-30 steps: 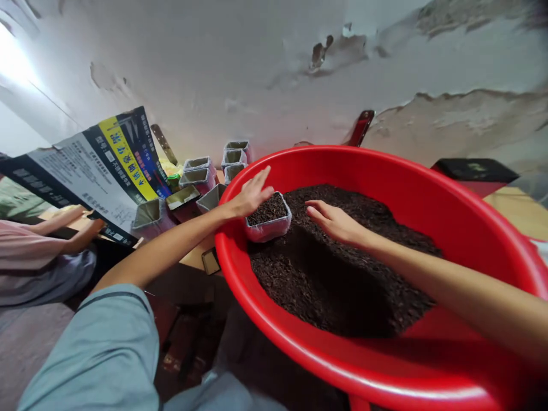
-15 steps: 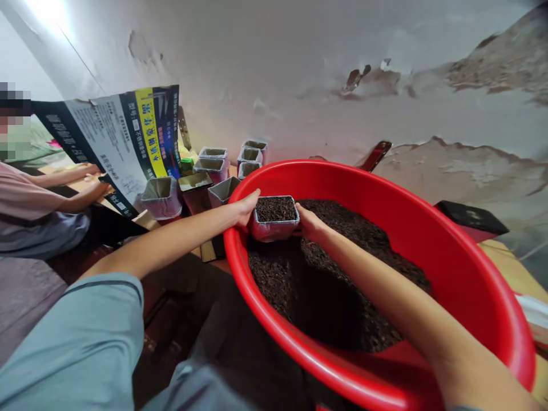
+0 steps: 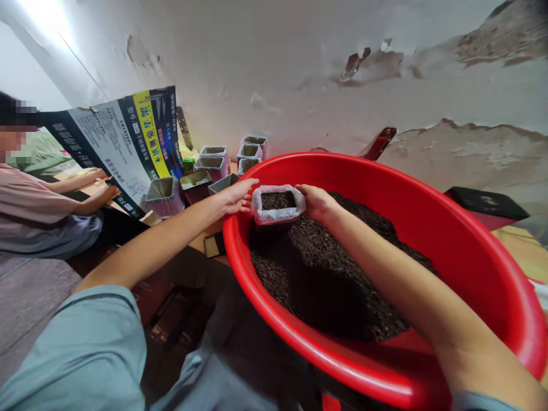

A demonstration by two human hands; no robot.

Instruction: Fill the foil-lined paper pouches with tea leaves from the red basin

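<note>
Over the left part of a large red tub point(image 3: 257, 297) is a small rectangular container lined with a whitish plastic bag point(image 3: 280, 215). Dark soil point(image 3: 276, 200) fills it, and the bag's edge stands up around the soil. At the container's left side, my left hand point(image 3: 235, 197) has its fingers spread; whether they touch the bag is unclear. My right hand point(image 3: 315, 202) pinches the bag at the right corner. Loose dark soil point(image 3: 317, 245) lies in the tub below, partly in shadow.
Several bag-lined containers point(image 3: 163, 194) stand left of and behind the tub. A printed cardboard sheet point(image 3: 115, 142) leans upright beside a person point(image 3: 47, 211) at far left. A dark box point(image 3: 486, 205) sits to the right; a peeling wall point(image 3: 278, 74) rises behind.
The bag's edge, earlier turned down around the container's rim, now stands up and covers the soil's margins. My left hand has shifted slightly left and its fingers have spread.
</note>
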